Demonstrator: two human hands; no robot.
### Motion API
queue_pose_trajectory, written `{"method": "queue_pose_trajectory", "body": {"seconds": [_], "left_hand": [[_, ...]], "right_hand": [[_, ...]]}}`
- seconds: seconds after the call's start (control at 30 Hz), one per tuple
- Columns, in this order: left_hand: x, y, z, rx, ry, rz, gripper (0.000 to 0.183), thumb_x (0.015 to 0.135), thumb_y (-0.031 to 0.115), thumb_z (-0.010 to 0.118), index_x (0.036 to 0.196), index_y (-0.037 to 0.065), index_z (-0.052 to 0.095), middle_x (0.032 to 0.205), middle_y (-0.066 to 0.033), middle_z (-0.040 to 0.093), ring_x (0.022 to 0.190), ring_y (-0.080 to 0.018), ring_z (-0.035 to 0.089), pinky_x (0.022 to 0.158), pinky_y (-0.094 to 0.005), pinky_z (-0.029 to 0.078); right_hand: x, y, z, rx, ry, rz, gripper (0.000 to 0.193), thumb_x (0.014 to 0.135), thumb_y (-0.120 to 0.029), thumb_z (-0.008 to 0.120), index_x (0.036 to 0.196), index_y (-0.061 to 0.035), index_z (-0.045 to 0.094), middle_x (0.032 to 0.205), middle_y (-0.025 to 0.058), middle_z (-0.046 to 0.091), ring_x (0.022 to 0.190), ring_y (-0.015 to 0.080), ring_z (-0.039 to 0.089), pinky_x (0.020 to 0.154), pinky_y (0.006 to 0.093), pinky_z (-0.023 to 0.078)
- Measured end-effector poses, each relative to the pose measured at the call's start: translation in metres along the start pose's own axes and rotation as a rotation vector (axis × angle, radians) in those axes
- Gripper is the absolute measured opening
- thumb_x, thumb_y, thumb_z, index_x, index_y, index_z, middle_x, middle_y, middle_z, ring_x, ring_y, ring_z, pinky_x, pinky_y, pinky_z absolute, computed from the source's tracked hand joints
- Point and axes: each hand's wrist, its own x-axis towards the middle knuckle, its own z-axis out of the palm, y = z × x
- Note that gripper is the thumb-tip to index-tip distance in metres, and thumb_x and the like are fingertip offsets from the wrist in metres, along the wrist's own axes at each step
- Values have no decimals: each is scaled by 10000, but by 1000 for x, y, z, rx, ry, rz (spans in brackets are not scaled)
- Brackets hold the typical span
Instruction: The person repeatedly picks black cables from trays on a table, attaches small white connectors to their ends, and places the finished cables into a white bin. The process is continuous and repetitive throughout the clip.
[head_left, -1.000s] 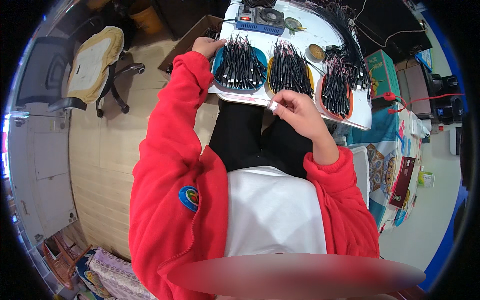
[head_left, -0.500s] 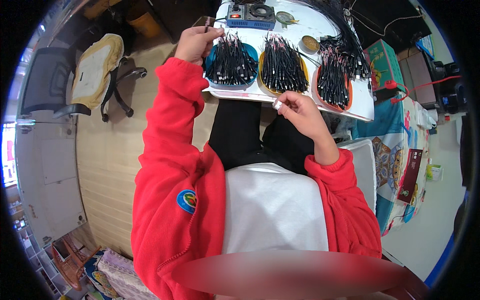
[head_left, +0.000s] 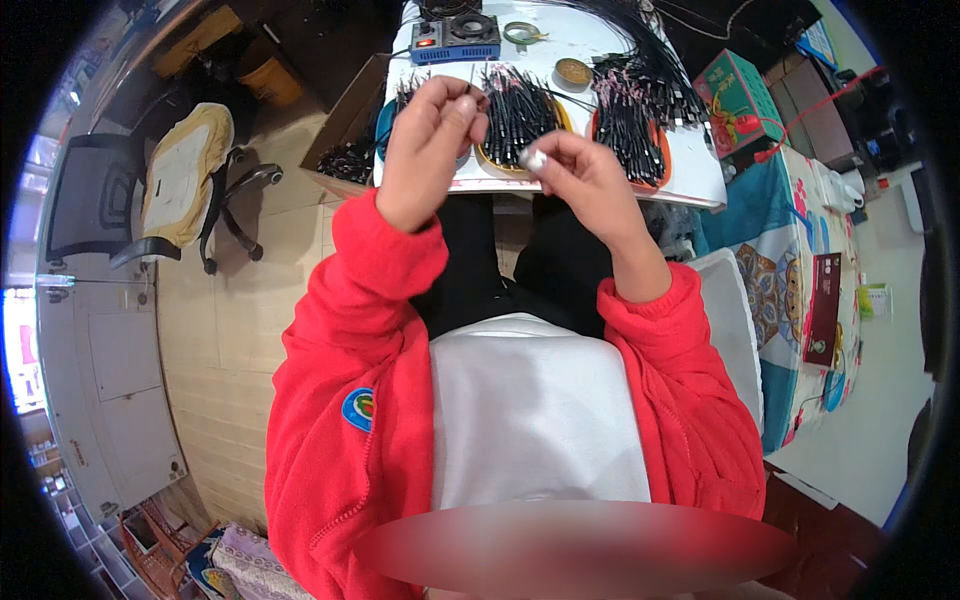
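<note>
My left hand (head_left: 432, 140) is raised over the near edge of the table, in front of a blue tray (head_left: 384, 130) of cables. Its fingers are pinched, and a thin dark wire (head_left: 471, 77) sticks up from them. To the right, my right hand (head_left: 588, 178) is closed, thumb and forefinger together, with something white (head_left: 534, 159) at their tips. Whether that is a wrap or a held piece, I cannot tell. Behind it, short black cables (head_left: 520, 110) fill a yellow tray (head_left: 497, 166). More fill an orange tray (head_left: 662, 177) on the right.
On the white table (head_left: 560, 28) stand a blue heating device (head_left: 455, 40), a tape ring (head_left: 522, 34) and a small round tin (head_left: 573, 72). Long black cables hang across the far right. A cardboard box (head_left: 352, 120) with cables sits left; a green carton (head_left: 740, 100) stands right.
My left hand has come right and nearer to me, from the blue tray's far left corner toward my right hand. My right hand has risen slightly. The whole view has shifted a little.
</note>
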Motion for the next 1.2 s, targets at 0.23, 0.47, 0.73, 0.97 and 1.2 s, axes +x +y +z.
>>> {"method": "queue_pose_trajectory", "body": {"seconds": [0.23,0.47,0.73,0.97,1.2], "left_hand": [[-41,12,43,121,21,117,161,904,6,517,1045,-69,532,822,-118,648,778,-113,616,705,-217,474],[-56,11,50,-167,-55,64,144,895,13,559,1004,-79,576,869,-107,663,803,-149,650,709,-230,508],[-74,12,63,-177,61,155,146,873,8,595,999,-63,583,887,-114,665,806,-138,650,703,-222,510],[-73,15,47,-312,-152,-112,179,907,41,551,1046,-58,601,902,-134,670,791,-164,654,708,-246,531],[-72,22,30,-502,-527,-455,266,938,143,520,1088,-67,584,870,-190,664,675,-225,664,625,-283,552]], "right_hand": [[-13,-38,7,166,147,-239,168,887,-116,615,999,9,603,840,18,616,714,44,544,619,168,434],[-37,-39,9,41,249,-275,149,869,-96,640,948,27,608,809,25,638,679,46,561,615,188,455],[-58,-41,24,288,285,-264,163,859,-109,655,970,6,622,822,21,635,710,54,564,629,178,441],[-64,-51,13,89,143,-325,127,863,-51,623,964,23,605,907,53,621,778,75,555,694,201,444],[-67,-52,-1,-352,0,-663,127,816,77,587,933,27,582,911,91,575,845,113,543,692,235,435]]}}
